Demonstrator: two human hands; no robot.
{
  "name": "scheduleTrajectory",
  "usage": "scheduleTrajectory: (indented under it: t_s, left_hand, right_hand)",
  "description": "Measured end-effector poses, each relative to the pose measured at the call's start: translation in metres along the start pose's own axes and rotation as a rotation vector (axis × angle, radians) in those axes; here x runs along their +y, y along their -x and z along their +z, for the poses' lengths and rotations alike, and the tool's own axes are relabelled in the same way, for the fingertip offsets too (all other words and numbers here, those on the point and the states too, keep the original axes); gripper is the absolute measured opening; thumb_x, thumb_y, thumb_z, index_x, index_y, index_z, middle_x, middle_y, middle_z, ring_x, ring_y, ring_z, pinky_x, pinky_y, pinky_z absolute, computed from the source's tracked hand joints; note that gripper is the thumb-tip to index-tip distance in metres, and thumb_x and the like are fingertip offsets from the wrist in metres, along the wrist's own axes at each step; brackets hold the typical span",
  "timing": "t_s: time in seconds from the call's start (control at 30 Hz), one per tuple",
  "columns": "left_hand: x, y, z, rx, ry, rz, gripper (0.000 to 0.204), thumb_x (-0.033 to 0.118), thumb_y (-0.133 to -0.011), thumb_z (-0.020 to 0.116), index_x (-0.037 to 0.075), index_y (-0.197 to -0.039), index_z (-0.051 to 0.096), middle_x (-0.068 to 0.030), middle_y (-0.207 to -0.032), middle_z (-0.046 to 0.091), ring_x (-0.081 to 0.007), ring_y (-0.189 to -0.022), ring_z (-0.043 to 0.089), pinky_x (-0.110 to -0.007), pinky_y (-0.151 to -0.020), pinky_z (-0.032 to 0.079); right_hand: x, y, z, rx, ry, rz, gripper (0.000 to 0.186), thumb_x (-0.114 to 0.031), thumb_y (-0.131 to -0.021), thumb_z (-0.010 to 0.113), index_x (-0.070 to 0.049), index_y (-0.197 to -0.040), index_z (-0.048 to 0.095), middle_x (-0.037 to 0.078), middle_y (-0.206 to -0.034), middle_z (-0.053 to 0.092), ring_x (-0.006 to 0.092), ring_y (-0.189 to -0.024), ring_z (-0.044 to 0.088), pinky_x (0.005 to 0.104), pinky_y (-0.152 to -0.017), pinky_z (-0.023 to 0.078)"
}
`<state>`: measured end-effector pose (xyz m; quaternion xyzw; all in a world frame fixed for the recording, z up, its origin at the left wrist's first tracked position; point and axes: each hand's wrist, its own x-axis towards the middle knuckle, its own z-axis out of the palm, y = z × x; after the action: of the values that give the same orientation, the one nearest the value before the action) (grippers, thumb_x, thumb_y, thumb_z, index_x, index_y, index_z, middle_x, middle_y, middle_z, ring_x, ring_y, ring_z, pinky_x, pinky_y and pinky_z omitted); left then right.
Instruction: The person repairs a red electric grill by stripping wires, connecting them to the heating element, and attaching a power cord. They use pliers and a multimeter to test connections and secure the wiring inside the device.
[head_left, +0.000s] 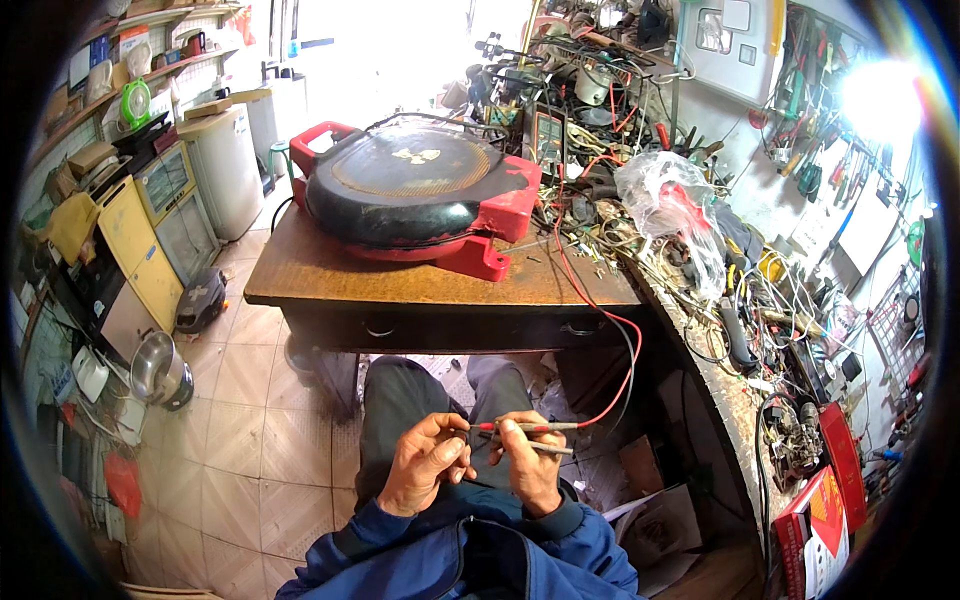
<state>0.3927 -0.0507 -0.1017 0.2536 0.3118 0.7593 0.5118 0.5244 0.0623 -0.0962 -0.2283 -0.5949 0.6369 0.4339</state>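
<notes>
Above my lap, my right hand grips a pair of test probes. One is a red-tipped probe pointing left; the other, a greyish probe, lies just below it in the same hand. Facing it is my left hand, its thumb and fingers drawn together close to the red probe's tip. Whatever is pinched there is too small to make out. From the probes a red lead and a dark one run up over the table to the cluttered bench. A black and red electric griddle rests closed on the table.
The wooden table stands before my knees. Along the right runs a bench heaped with wires and tools, with a clear plastic bag and a red box. On the tiled floor at left sits a metal pot, near cabinets.
</notes>
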Motion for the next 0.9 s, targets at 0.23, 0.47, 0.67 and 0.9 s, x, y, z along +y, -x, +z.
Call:
scheduleTrajectory:
  t_s: [0.23, 0.47, 0.67, 0.9]
  left_hand:
    - [0.01, -0.004, -0.008, 0.163, -0.094, 0.037, 0.023, 0.01, -0.097, 0.071, 0.005, -0.116, 0.06, 0.0003, -0.084, 0.06, -0.0048, -0.062, 0.053, -0.025, -0.062, 0.055]
    - [0.027, -0.002, -0.023, 0.206, -0.168, 0.086, 0.018, 0.01, -0.099, 0.069, 0.006, -0.113, 0.06, 0.0021, -0.081, 0.057, -0.0036, -0.059, 0.047, -0.026, -0.063, 0.054]
    - [0.037, -0.01, -0.04, 0.281, -0.133, 0.033, 0.018, 0.006, -0.096, 0.071, 0.005, -0.11, 0.059, 0.0019, -0.076, 0.056, -0.0049, -0.057, 0.048, -0.028, -0.063, 0.056]
    - [0.066, -0.015, -0.064, 0.359, -0.28, 0.123, 0.023, 0.008, -0.094, 0.075, 0.005, -0.11, 0.058, -0.0005, -0.086, 0.063, -0.0063, -0.07, 0.06, -0.021, -0.063, 0.049]
  right_hand:
    - [-0.036, -0.048, -0.059, -0.026, 0.272, 0.051, 0.015, -0.011, -0.101, 0.06, 0.003, -0.101, 0.065, 0.005, -0.076, 0.066, 0.0114, -0.071, 0.064, 0.0292, -0.062, 0.054]
    - [-0.184, -0.193, -0.144, 0.091, 0.995, -0.134, 0.017, -0.013, -0.099, 0.061, 0.002, -0.106, 0.063, 0.001, -0.061, 0.055, 0.0106, -0.046, 0.051, 0.0289, -0.042, 0.041]
    - [-0.263, -0.294, -0.386, 0.505, 1.419, -0.295, 0.064, -0.014, -0.089, 0.074, 0.0, -0.145, 0.048, 0.016, -0.109, 0.067, 0.0215, -0.084, 0.065, 0.0356, -0.069, 0.051]
    - [-0.227, -0.281, -0.211, 0.405, 1.481, -0.568, 0.042, -0.005, -0.093, 0.071, 0.002, -0.133, 0.062, 0.021, -0.122, 0.071, 0.03, -0.108, 0.068, 0.0407, -0.098, 0.053]
